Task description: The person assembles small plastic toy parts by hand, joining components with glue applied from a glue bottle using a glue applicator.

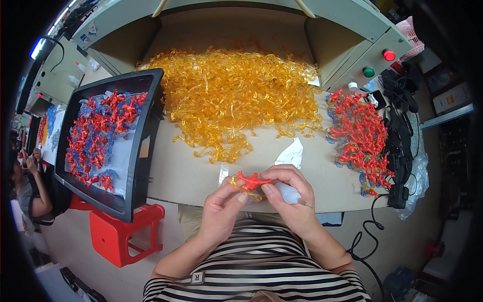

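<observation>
Squarely between both hands (221, 205), a red figure (254, 181) in their pinch, bottle (288, 193) in the right hand (298, 214)

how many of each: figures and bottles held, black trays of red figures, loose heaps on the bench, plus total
Held red figure: 1
Held bottle: 1
Black tray: 1
Loose heaps, amber heap and red-and-blue heap: 2
Total: 5

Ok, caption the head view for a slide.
Left hand and right hand hold a red figure, the right also a pale bottle, before heaped yellow pieces.
</observation>
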Motion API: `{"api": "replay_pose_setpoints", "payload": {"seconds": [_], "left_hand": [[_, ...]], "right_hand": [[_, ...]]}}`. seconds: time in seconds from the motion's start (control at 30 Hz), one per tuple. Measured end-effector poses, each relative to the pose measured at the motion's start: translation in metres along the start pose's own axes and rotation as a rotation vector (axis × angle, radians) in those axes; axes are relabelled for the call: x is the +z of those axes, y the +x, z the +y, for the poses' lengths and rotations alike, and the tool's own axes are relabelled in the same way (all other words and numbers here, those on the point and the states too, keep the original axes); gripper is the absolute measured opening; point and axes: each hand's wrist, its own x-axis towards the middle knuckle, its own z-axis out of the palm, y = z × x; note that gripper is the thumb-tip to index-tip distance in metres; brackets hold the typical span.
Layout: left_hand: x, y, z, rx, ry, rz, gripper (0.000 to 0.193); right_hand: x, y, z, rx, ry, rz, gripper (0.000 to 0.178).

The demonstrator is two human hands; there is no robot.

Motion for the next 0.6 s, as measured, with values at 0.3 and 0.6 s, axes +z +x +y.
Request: {"api": "replay_pose_setpoints", "payload": {"seconds": [0.3, 0.6], "left_hand": [[-0.001, 0.002, 0.003, -0.104, -0.058, -0.035, 0.024], [0.000, 0.002, 0.006, -0.084, -0.024, -0.055, 0.023]], "right_hand": [[0.002, -0.002, -0.002, 0.084, 0.020, 0.016, 0.012], [0.002, -0.004, -0.001, 0.027, -0.052, -0.016, 0.014]]}}
